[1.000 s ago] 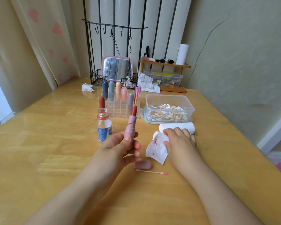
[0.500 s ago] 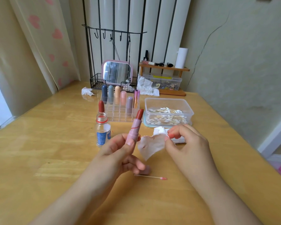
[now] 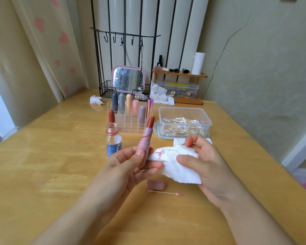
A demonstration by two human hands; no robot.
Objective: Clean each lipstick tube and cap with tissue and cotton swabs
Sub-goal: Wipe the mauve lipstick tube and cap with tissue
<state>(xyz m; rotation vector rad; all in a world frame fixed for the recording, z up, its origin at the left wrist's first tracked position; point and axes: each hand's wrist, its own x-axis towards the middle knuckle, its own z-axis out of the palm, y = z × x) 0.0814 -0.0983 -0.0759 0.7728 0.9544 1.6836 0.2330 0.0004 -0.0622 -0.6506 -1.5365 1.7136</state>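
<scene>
Lipstick in one hand, tissue in the other

Left hand (image 3: 129,167) grips the pink lipstick tube (image 3: 146,138); right hand (image 3: 208,165) pinches the red-smeared tissue (image 3: 177,163) against it, half hiding the cap (image 3: 156,184) on the wooden table (image 3: 51,156). Cracked wall (image 3: 254,68) behind.

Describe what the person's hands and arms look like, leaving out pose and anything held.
Both forearms are bare, with no sleeves in view. Neither the left hand nor the right hand shows gloves, rings, a watch or bracelets. The nails on the fingers look short and unpainted.
</scene>
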